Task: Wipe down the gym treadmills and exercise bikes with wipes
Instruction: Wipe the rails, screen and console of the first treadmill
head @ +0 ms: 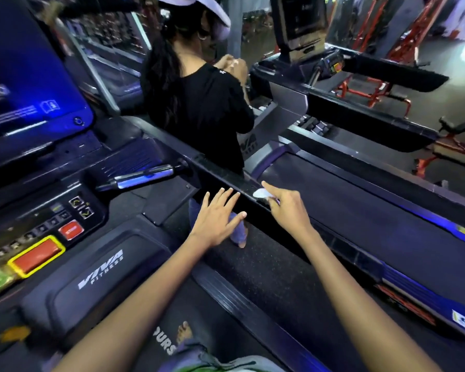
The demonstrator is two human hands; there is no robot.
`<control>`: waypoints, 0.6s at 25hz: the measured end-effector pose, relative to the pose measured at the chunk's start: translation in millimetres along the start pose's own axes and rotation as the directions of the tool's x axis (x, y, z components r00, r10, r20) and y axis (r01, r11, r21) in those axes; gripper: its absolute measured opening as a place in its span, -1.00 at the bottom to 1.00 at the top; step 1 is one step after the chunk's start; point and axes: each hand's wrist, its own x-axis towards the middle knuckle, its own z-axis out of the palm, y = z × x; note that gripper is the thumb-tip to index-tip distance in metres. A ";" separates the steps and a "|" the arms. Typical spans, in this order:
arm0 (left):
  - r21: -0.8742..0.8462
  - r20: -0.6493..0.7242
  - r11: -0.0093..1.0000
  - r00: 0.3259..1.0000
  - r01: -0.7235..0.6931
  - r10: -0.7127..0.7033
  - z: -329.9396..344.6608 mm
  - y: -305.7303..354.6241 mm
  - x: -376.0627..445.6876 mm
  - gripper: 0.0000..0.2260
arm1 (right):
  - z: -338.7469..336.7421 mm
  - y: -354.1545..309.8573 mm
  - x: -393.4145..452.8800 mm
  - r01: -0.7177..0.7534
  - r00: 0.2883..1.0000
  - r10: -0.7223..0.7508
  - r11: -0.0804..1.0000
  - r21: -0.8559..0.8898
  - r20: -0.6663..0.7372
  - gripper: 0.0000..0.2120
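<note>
White wipe (261,193): we see a small pale wad lying on top of the black side handrail (220,173) of our treadmill, pinned under our right hand's fingertips.
Right hand (286,209): we hold it over the rail with the index finger stretched forward past the wipe; the other fingers curl down onto the wad and press it to the rail. The wipe sits at the front of the grip, mostly showing ahead of the knuckles.
Left hand (216,218): we keep it spread and flat, fingers straight and apart, fingertips resting on the same rail just left of the wipe. It holds nothing.
Handrail: it runs diagonally from the console down between our two forearms.
Console (46,237): at our left, with a red stop button (71,230), a larger red pad edged in yellow (36,255), and a lit blue screen (24,76) above.
Neighbouring treadmill belt (360,210): dark, lying to the right of the rail.
Other person (199,103): standing ahead between the machines in a black top, back to us, hands raised near the chest; what they hold we cannot tell.
</note>
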 end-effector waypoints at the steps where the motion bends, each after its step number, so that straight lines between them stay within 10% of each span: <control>1: 0.005 -0.019 0.999 0.999 0.037 -0.036 -4.9 -8.9 -6.1 -0.21 | 6.4 -10.6 6.8 0.026 0.999 -0.026 0.999 0.020 0.021 -0.62; 15: -0.022 -0.277 0.889 0.852 0.457 -0.445 -98.0 -160.6 -86.8 -0.21 | 137.3 -178.6 86.7 0.432 0.860 -0.493 0.840 0.327 0.131 -0.76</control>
